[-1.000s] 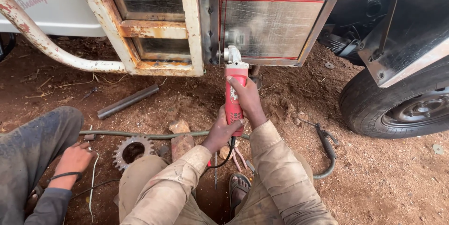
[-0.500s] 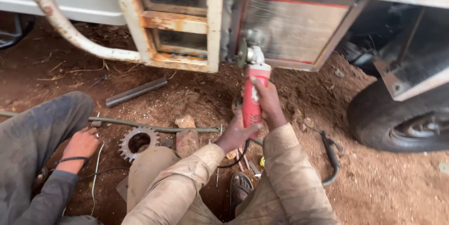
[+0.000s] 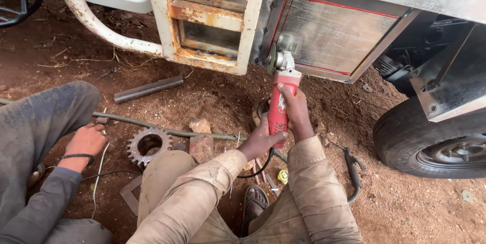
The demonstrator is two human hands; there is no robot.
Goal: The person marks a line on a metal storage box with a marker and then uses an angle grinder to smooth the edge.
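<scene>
Both hands grip red angle grinder (image 3: pixel 279 107): left hand (image 3: pixel 259 141) at rear, right hand (image 3: pixel 296 112) mid-body; disc at metal panel (image 3: pixel 329 33)

Red angle grinder (image 3: pixel 278 106) sits dead centre; toothed steel sprocket (image 3: pixel 148 145) lies at its eight o'clock, short grey metal pipe (image 3: pixel 148 88) at ten, black rubber tyre (image 3: pixel 435 145) at three.
</scene>
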